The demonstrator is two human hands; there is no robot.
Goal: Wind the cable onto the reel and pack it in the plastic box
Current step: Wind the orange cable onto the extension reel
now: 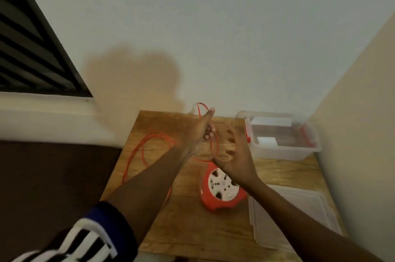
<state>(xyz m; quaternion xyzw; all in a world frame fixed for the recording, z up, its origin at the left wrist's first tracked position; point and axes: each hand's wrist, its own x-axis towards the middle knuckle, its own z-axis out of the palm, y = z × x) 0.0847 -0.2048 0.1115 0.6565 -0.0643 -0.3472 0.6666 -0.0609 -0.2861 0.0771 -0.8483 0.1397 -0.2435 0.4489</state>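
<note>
- The wooden tabletop [192,229] carried everything.
- The clear plastic box [284,150] stood open at the far right corner, its lid [299,219] nearer.
- The red reel [222,189] sat mid-table; rigid, probably best gripped by its rim.
- The left hand [198,133] pinched a raised loop; the right hand [235,155], blurred, was spread open.
- The orange cable [147,146] looked thin, limp and tangle-prone; its plug was hidden.

Left hand [201,131] raised, fingers curled and pinching, right hand [235,155] beside it, fingers spread loosely

Single head-worn view, forward and down, close over a wooden table [181,219] against a wall [213,26].
</note>
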